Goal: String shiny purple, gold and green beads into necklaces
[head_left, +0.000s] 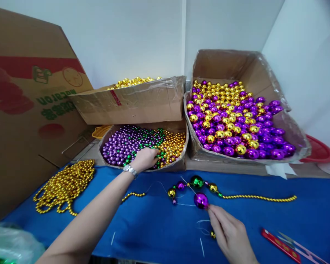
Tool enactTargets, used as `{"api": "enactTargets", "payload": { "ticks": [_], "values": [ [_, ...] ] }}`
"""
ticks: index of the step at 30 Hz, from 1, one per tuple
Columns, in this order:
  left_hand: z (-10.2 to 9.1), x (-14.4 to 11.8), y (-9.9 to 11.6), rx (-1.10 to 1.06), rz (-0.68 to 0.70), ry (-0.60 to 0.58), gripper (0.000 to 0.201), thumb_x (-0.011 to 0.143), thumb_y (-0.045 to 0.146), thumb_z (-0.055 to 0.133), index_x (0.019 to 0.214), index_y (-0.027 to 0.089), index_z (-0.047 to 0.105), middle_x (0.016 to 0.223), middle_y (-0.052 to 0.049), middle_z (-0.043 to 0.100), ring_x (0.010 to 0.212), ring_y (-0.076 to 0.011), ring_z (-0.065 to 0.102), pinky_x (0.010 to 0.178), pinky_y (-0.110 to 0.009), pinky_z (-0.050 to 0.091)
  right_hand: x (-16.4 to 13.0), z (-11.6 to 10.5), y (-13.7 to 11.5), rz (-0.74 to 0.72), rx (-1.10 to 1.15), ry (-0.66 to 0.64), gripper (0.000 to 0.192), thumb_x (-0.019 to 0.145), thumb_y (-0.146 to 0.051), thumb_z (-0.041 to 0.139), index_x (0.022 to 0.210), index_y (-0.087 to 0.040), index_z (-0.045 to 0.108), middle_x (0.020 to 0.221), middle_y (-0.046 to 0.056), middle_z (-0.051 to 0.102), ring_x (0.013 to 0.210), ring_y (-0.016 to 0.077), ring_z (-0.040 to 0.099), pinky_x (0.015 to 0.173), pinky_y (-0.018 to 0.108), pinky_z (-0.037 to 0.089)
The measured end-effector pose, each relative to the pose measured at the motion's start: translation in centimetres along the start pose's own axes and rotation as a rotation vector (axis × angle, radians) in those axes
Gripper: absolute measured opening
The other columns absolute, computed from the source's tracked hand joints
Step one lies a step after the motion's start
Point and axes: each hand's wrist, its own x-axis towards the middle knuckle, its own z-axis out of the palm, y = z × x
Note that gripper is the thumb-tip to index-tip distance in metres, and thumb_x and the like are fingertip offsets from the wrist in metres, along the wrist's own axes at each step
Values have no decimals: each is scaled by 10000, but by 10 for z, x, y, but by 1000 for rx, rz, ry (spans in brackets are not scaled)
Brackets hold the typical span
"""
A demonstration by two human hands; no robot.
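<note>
My left hand [145, 158], with a watch [130, 170] at the wrist, reaches into a box of small beads [118, 145] in purple, green and gold. Its fingers curl down among the green and gold ones; the tips are hidden. My right hand [231, 231] pinches a large shiny purple bead [201, 200] by its lower right side. A thin pale line sticks out from this bead's upper left. Behind it lies a partly strung necklace [213, 187] with a large green bead [196, 181] and a gold bead chain [260, 197]. Clear thread links the beads.
A bunch of gold bead chains [67, 183] lies left on the blue cloth [154, 227]. A carton of purple and gold balls [253, 55] stands back right. Scissors [302, 249] and a red-handled tool [281, 245] lie front right. A big cardboard box [30, 110] rises at left.
</note>
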Motion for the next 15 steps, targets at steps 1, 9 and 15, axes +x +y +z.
{"api": "enactTargets", "payload": {
  "ticks": [1,9,15],
  "values": [
    [4,4,-3,1,-6,-12,94,682,183,622,763,185,670,752,-77,681,829,-269,629,755,-343,456,0,1,0,3,-4,0,237,961,-214,382,1012,-176,610,905,81,702,814,189,687,590,219,550],
    [5,-9,19,-320,29,14,231,834,295,516,987,158,623,945,-103,671,871,-224,621,748,-309,465,1,1,0,13,37,0,224,947,-207,397,1025,-184,606,859,75,695,776,194,686,633,248,558],
    [10,-53,68,-1518,-98,-230,263,835,327,603,1022,142,607,933,-99,665,762,-143,618,639,-229,476,13,1,-8,44,55,-19,218,941,-183,391,948,-191,609,772,62,657,761,192,664,687,272,536]
  ]
}}
